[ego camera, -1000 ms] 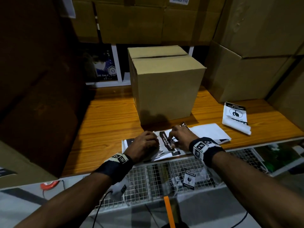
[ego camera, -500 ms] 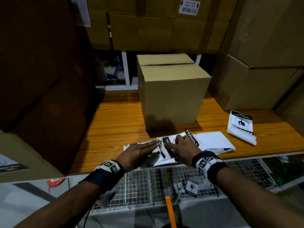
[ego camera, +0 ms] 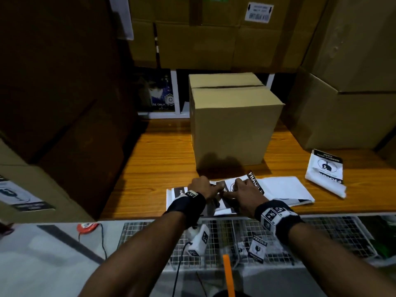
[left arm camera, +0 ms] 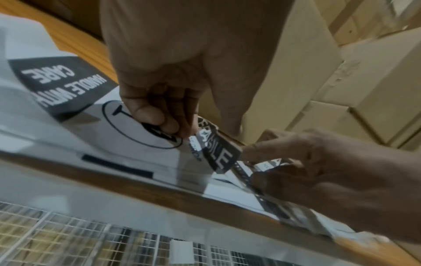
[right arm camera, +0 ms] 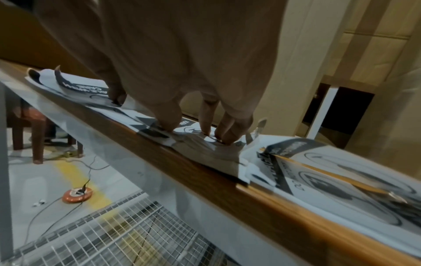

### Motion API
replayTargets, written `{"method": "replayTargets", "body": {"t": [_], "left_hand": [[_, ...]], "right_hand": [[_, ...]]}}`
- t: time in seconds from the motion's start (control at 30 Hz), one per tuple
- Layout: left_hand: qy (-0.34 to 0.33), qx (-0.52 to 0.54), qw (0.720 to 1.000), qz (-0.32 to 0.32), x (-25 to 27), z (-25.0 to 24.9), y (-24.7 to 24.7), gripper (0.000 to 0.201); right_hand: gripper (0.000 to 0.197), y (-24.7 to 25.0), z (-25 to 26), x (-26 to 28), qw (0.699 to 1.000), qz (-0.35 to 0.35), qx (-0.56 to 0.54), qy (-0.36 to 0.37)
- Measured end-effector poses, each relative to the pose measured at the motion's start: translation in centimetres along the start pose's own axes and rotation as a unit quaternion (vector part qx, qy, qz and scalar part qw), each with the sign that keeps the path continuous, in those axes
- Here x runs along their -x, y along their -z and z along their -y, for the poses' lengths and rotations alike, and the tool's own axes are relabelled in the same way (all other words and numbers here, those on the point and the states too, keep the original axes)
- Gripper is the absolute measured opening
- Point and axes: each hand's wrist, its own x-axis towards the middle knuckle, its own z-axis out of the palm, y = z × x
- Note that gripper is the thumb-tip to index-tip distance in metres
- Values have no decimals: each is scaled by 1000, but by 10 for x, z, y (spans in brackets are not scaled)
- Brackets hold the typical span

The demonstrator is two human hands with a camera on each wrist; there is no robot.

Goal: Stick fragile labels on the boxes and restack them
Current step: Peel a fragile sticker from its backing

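My left hand (ego camera: 201, 189) pinches a black-and-white fragile label (left arm camera: 216, 153), peeling it; right hand (ego camera: 244, 195) pins the sheet. Plain brown cardboard box (ego camera: 233, 123) just beyond both hands, unlabelled; sticking and restacking remain.

left forearm (ego camera: 137, 249): bare, no sleeve | left wristband (ego camera: 186, 205): black, with a white square-pattern marker tag | left camera box (ego camera: 198, 240): white, black marker squares, dark cable hanging | right wristband (ego camera: 278, 219): black, larger white tag with black squares | right forearm (ego camera: 334, 262): bare
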Motion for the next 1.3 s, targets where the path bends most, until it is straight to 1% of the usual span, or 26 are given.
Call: {"method": "replayTargets", "body": {"t": [0.07,0.13,0.2,0.3,0.4,0.53,0.67,0.83,0.97,1.07,1.13,1.23,1.3], "left_hand": [[5,-4,1000,5,-1,0,2,52],[10,10,1000,12,-2,3,5,39],[18,38,999,19,-2,8,7,31],[39,95,995,10,0,14,5,27],[60,149,987,-4,0,13,2,20],[93,207,974,-11,1,11,2,22],[94,220,971,-15,2,12,3,19],[93,201,975,-19,4,14,5,18],[88,192,977,-15,6,18,5,29],[90,186,978,-17,8,20,8,30],[88,188,978,-17,6,22,7,28],[79,194,978,-19,5,24,5,21],[65,192,979,-21,5,25,3,17]], "right_hand": [[60,-1,-3,0,1000,-1,-13,1],[61,-3,-5,0,1000,-4,-20,0],[54,-6,-7,0,999,-12,-34,-6],[41,-4,-6,-3,998,-26,-61,-20],[37,0,-6,-8,997,-22,-61,-29],[40,3,-3,-8,998,-17,-47,-28],[41,2,-1,-4,999,-13,-41,-27],[42,4,0,-3,999,-7,-43,-28],[41,5,1,-3,998,-2,-48,-32],[43,6,1,-4,998,3,-49,-31],[43,7,1,-4,998,5,-47,-32],[41,7,1,-3,998,6,-49,-32],[46,8,1,-5,999,7,-43,-31]]}}
